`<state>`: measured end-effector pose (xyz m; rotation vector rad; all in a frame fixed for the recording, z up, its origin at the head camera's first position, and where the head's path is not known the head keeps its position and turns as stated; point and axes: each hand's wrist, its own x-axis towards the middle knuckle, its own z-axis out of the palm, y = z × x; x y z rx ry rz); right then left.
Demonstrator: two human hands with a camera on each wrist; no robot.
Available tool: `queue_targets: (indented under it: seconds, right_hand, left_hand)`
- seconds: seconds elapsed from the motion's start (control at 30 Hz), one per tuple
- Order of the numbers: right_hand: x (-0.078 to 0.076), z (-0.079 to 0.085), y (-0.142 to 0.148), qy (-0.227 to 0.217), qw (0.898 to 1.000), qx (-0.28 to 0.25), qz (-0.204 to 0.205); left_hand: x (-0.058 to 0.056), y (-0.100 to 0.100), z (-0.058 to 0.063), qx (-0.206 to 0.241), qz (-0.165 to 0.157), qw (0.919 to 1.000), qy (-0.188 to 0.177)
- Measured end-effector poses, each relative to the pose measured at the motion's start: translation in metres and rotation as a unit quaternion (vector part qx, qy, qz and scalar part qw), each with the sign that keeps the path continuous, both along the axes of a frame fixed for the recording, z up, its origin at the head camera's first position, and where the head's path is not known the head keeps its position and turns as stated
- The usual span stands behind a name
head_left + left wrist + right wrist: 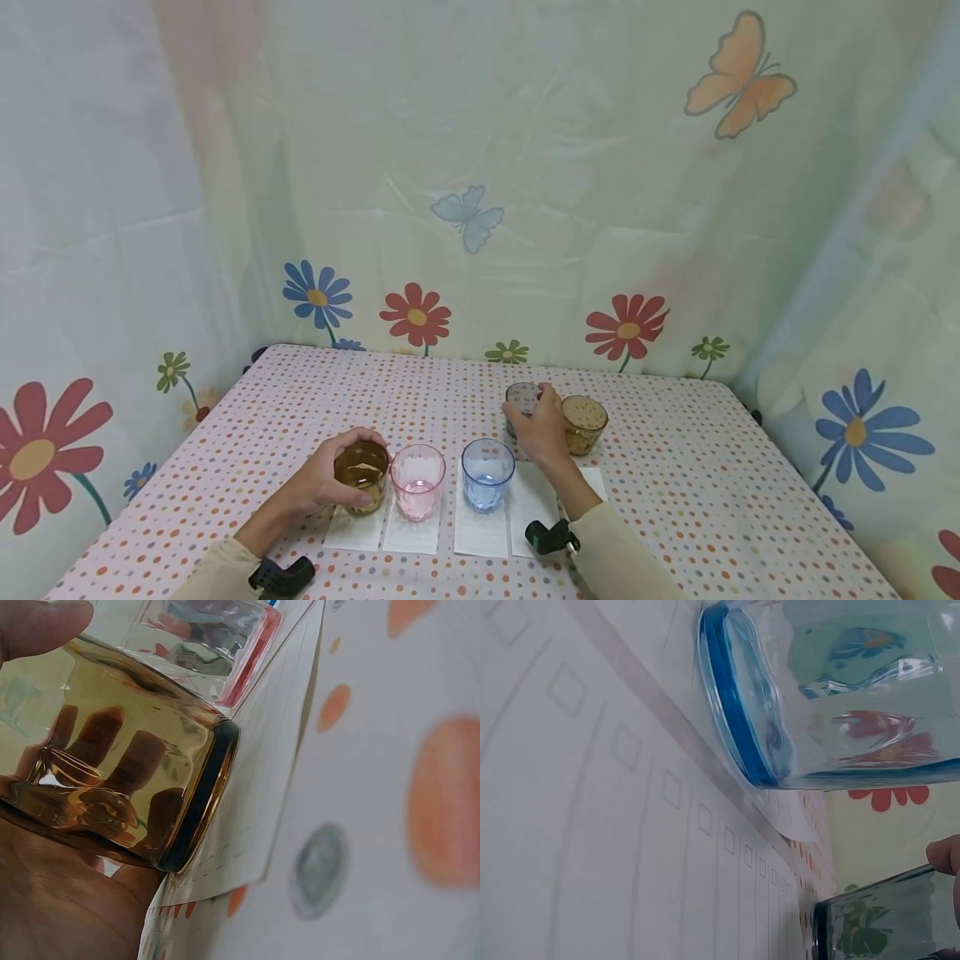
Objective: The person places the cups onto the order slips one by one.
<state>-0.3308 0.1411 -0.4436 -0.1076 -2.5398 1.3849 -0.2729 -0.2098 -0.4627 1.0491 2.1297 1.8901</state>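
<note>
In the head view my left hand (326,477) curls round an amber glass (362,468) at the left end of a row. The left wrist view shows this amber glass (112,742) from the side, its base over white paper, with fingers seen through its wall. Farther back on the right, my right hand (543,432) grips a grey glass (521,397) between thumb and fingers. Part of that grey glass (870,922) shows low in the right wrist view. A second, yellowish-brown glass (585,423) stands just right of the right hand.
Between the hands stand a pink glass (417,483) and a blue glass (487,477), each on a white paper sheet (480,543). Another sheet (529,505) lies under the right forearm. The table has a dotted cloth (675,500); a flowered curtain (525,275) hangs behind.
</note>
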Motion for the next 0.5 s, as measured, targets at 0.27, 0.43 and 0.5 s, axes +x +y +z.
queue_targets:
  seconds: [0.27,0.43,0.5]
  right_hand:
    - [-0.0017,-0.0023,0.0001,0.023,1.0,-0.012,-0.004]
    - [-0.0016,-0.001,-0.0014,0.021,1.0,-0.001,-0.012]
    - [-0.0005,0.0002,-0.0015,0.019,1.0,-0.001,-0.012]
  left_hand:
    - [-0.0016,-0.0014,-0.0007,0.0,-0.002,1.0,0.006]
    - [-0.0016,-0.0012,-0.0006,0.001,-0.001,1.0,0.007]
    - [-0.0011,-0.0008,-0.0003,0.002,-0.003,1.0,0.006]
